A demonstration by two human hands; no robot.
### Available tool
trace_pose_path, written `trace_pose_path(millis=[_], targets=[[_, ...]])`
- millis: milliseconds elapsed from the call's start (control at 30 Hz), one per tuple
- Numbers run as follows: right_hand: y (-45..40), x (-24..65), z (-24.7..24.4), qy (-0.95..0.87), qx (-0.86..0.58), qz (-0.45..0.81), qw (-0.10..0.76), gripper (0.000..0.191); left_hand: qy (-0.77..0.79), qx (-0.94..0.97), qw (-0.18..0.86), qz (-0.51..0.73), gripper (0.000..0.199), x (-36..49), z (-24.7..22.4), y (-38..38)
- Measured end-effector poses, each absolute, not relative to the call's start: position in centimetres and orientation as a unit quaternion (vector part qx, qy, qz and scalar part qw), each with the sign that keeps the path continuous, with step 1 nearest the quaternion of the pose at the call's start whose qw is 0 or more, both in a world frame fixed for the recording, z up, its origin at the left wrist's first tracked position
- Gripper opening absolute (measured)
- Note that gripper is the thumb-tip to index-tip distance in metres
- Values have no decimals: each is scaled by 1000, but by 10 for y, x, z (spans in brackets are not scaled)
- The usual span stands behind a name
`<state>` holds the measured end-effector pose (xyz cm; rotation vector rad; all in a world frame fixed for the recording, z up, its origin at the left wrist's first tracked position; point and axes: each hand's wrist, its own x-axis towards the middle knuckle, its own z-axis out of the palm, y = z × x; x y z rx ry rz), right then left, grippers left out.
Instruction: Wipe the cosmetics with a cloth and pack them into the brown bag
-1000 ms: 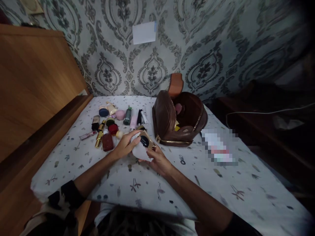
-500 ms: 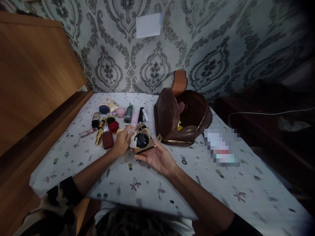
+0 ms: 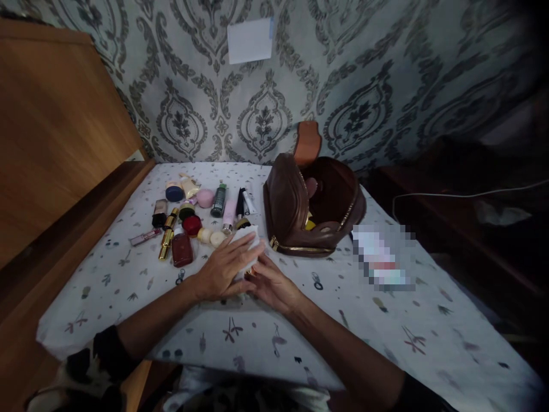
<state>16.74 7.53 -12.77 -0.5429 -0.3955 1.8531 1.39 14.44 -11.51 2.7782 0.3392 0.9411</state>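
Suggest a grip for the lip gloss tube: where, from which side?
Pinch the lip gloss tube across its middle, probably from the near side: it's slim, lies flat and nearly crosswise, with a beige-and-black bottle behind and gold tubes to the right.

Here's the left sleeve (image 3: 100,369), black splashed with cream patches, and across, the right sleeve (image 3: 422,395) shows dark; left hand (image 3: 221,269), right hand (image 3: 277,287), both bare!

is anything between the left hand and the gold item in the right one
Yes, a white cloth lies under the left hand, over the gold item in the right hand. Most of that item is hidden, so direct finger contact can't be ruled out.
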Motion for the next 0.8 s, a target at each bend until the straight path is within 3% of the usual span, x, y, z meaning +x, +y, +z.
trace_pose_path(millis=[200, 300, 633, 800], targets=[[82, 173, -137, -111, -205, 779, 582, 32, 85, 928, -41, 362, 55, 15, -117, 148], [85, 179, -134, -119, -188, 797, 562, 26, 101, 919, -47, 377, 54, 13, -120, 155], [87, 187, -127, -188, -196, 761, 589, 33, 196, 877, 204, 389, 74, 10, -125, 153], [88, 187, -125, -216, -215, 729, 613, 41, 254, 827, 304, 398, 68, 11, -127, 151]])
